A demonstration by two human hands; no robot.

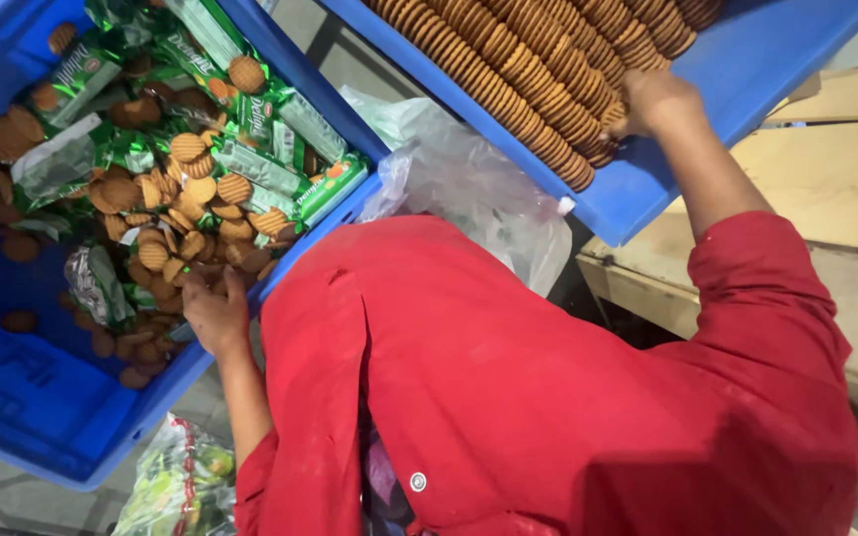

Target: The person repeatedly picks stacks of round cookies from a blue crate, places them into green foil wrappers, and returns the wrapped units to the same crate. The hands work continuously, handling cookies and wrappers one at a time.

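Note:
My left hand [213,310] reaches into a blue crate [52,417] on the left, its fingers down among loose round biscuits [186,199] and torn green wrappers [270,169]. I cannot tell whether it grips any. My right hand [650,99] is up at the right in a second blue crate [747,69], fingers closed on the end of the neat rows of stacked biscuits [518,69]. My red sleeves and shirt [548,397] fill the lower middle of the view.
A clear plastic bag [469,189] lies between the two crates. A bag of green wrappers [181,486] sits below the left crate. A pale wooden bench [846,199] stands at the right, beneath the second crate's corner.

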